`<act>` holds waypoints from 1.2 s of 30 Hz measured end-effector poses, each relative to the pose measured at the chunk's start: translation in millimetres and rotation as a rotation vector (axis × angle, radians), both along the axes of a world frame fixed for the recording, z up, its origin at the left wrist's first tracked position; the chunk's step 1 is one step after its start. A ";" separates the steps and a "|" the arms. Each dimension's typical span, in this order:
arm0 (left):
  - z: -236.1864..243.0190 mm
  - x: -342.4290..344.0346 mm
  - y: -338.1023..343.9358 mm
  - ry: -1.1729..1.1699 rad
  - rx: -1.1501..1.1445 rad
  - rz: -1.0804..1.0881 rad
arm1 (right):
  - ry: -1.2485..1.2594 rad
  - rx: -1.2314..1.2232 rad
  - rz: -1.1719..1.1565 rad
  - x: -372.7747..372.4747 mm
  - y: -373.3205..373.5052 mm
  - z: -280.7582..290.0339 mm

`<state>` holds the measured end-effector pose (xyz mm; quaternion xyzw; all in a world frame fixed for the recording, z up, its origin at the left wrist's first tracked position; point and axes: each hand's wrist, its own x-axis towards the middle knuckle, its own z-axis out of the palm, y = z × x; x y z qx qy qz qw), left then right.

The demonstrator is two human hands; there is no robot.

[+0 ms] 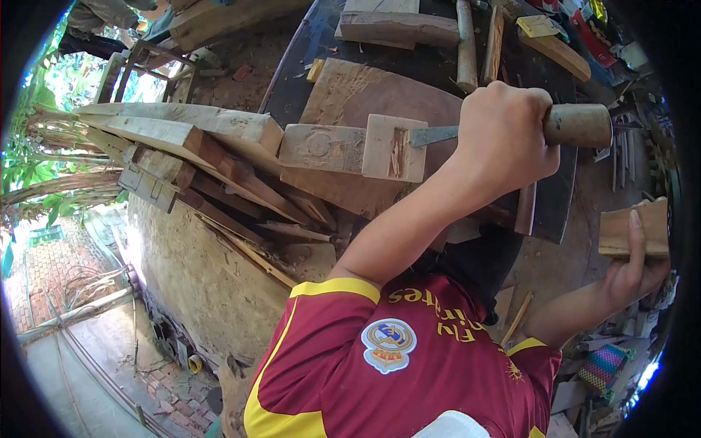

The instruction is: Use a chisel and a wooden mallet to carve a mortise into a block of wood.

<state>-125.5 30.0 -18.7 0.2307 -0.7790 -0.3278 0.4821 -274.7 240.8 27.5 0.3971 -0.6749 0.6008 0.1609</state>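
My left hand (pixel 507 131) is closed round a chisel (pixel 580 125) with a thick wooden handle. Its flat metal blade points left, the tip resting at a rough slot cut in a small square wooden block (pixel 376 150). Splintered wood shows inside that slot. A longer wooden piece (pixel 318 148) with a ring mark adjoins the block's left side, and both lie over a broad, flat wooden board (pixel 336 95). Off to the right, my right hand (pixel 629 274) grips a thick wooden block (pixel 617 232), one finger stretched along its face; the rest of the grip is partly hidden.
Long planks and beams (pixel 190 139) are stacked on the left, beside a rough pale surface (pixel 197 255). Behind the board are a wooden bar (pixel 398 28), a round stick (pixel 466 51) and a curved piece (pixel 558 57). A woven coloured bag (pixel 606 369) sits at lower right.
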 end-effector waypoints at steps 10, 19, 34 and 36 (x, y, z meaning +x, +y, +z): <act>-1.5 -4.2 -0.6 -0.010 0.008 -0.014 | -0.046 0.031 0.002 -2.3 5.0 -7.0; 2.3 -1.5 -6.1 0.042 0.004 0.062 | -0.039 0.045 0.028 6.9 -3.3 -9.6; 1.8 -0.6 -17.3 0.110 0.023 0.039 | 0.050 0.101 0.013 -50.1 12.6 6.2; 1.6 -1.6 -16.5 0.103 0.031 0.040 | -0.133 -0.052 0.147 -86.8 18.2 14.3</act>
